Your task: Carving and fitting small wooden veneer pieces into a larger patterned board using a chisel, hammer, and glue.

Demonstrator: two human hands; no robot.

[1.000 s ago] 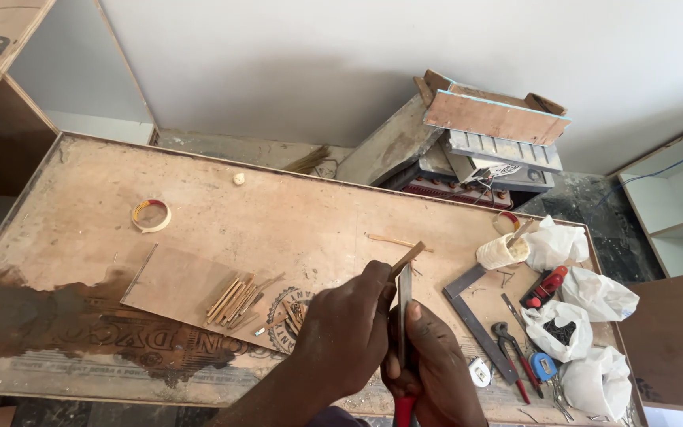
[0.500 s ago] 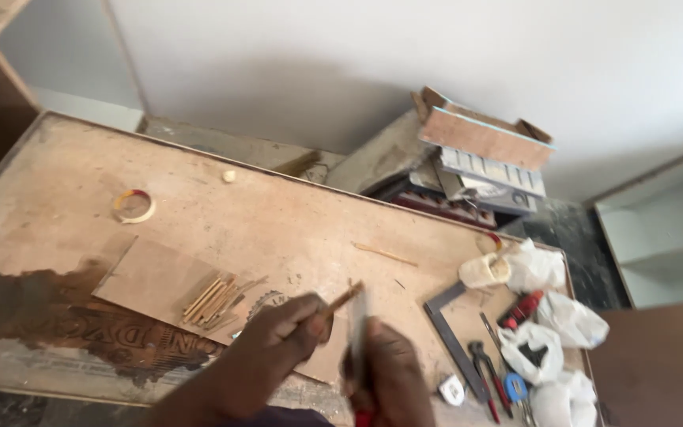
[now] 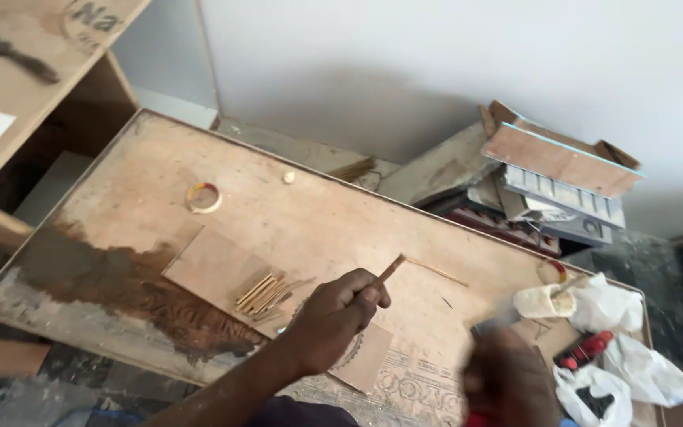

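Observation:
My left hand (image 3: 332,318) is closed around a thin wooden stick (image 3: 391,270) and holds it slanted above the plywood table (image 3: 310,213). My right hand (image 3: 506,381) is blurred at the bottom edge, to the right of the left hand and apart from the stick. Its fingers are closed on a tool of which only a red handle end (image 3: 480,419) shows. A bundle of several similar sticks (image 3: 265,293) lies on a small plywood sheet (image 3: 215,265) just left of my left hand. Another thin stick (image 3: 437,272) lies on the table beyond.
A tape ring (image 3: 203,198) lies at the table's far left. White plastic bags (image 3: 642,372), a rolled white cloth (image 3: 543,301) and a red-handled tool (image 3: 586,349) crowd the right end. Stacked boards and boxes (image 3: 560,160) sit behind; a wooden shelf (image 3: 37,95) stands left.
My right hand has pulled away from the stick, down and to the right, and is now motion-blurred. My left hand keeps the stick. The view has swung a little.

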